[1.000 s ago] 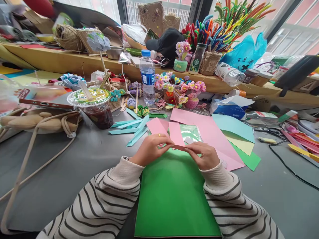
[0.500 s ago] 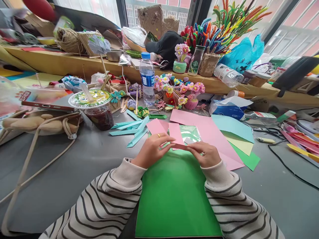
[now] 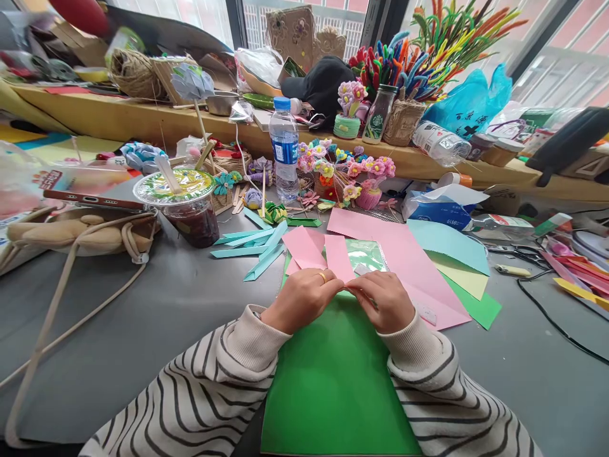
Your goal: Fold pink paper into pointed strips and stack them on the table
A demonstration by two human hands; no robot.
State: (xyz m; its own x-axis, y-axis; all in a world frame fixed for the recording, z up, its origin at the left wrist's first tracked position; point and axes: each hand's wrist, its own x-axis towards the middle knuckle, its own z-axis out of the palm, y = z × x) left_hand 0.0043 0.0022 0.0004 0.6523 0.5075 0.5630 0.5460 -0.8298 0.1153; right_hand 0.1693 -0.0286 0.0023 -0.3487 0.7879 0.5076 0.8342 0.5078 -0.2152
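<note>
My left hand [image 3: 304, 299] and my right hand [image 3: 384, 299] meet fingertip to fingertip over the far edge of a green paper sheet [image 3: 333, 381]. Both pinch a small pink paper piece that is almost wholly hidden between the fingers. A ring sits on my left hand. Just beyond the hands lie a pink paper strip [image 3: 339, 257], another pink piece [image 3: 303, 246] and a clear plastic sleeve [image 3: 365, 254]. A large pink sheet [image 3: 404, 254] spreads out to the right.
Teal paper strips [image 3: 252, 244] lie left of the hands. A lidded drink cup [image 3: 183, 203], a water bottle [image 3: 284, 147], small paper flowers [image 3: 347, 171], a tissue pack [image 3: 438, 206] and a cable [image 3: 556, 317] crowd the grey table. A beige bag strap [image 3: 61, 298] trails left.
Both hands have drawn together and toward me; the pink piece they held out flat is now pinched between the fingertips and mostly hidden.
</note>
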